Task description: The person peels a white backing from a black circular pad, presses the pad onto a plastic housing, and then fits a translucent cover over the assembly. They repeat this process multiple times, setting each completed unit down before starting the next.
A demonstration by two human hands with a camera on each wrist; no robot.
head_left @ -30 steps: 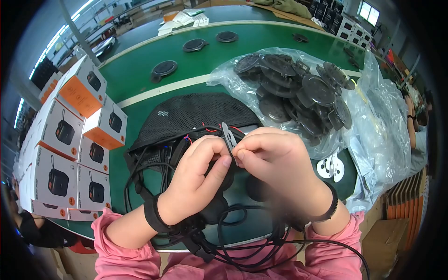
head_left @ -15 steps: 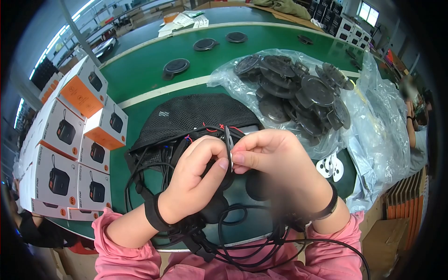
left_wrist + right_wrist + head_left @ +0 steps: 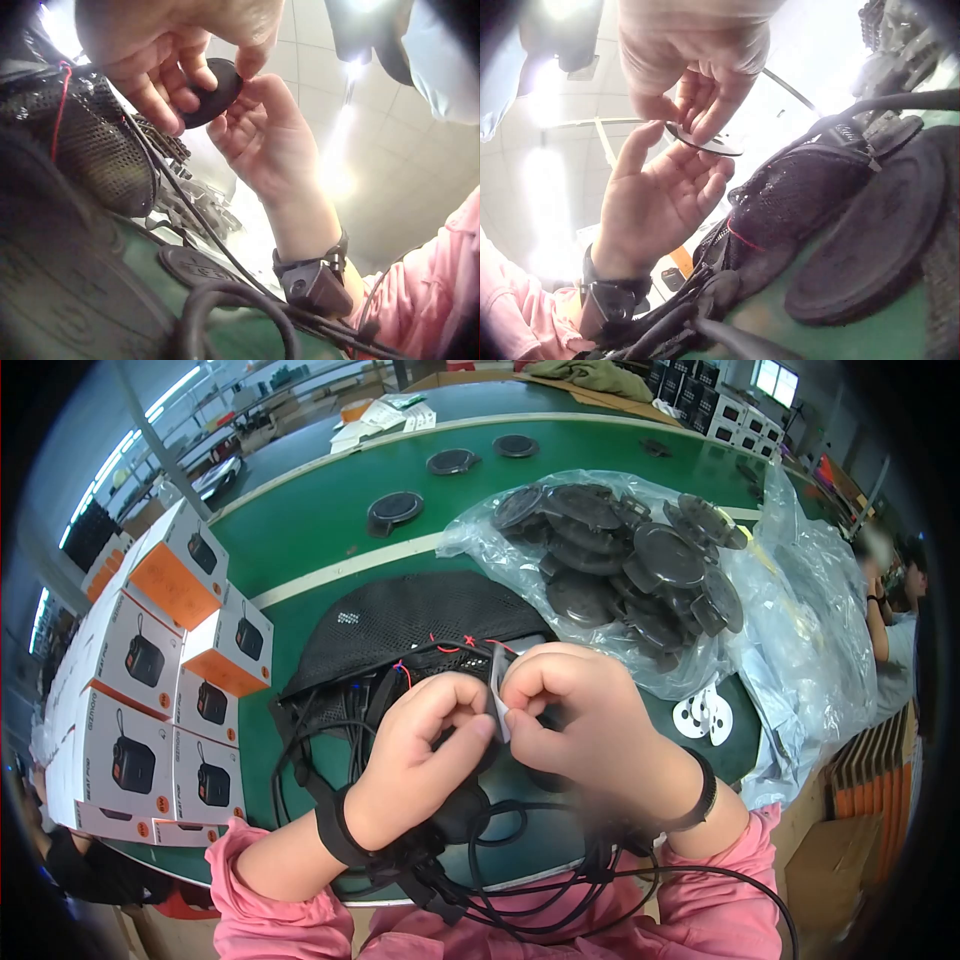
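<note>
Between both hands, upright and nearly edge-on in the head view, is a thin round pad (image 3: 496,690). Its black face (image 3: 217,96) shows in the left wrist view, while the right wrist view shows a pale face (image 3: 705,142). My left hand (image 3: 418,752) pinches the pad's left side between thumb and curled fingers. On the other side my right hand (image 3: 590,725) pinches its edge with thumb and forefinger. Both hands are over the front of a black mesh bag (image 3: 410,615) with cables.
Round black plastic covers (image 3: 665,555) lie heaped on clear plastic at the right. Nearby are white discs with holes (image 3: 703,717). Boxes (image 3: 125,760) are stacked at left. More round covers (image 3: 395,508) lie farther back. Loose black cables (image 3: 500,900) hang at the table's front edge.
The pad has turned, and a pale strip now shows beside the right fingertips. Right thumb and fingers have shifted along its edge. Left hand keeps its pinch. The head view has moved slightly.
</note>
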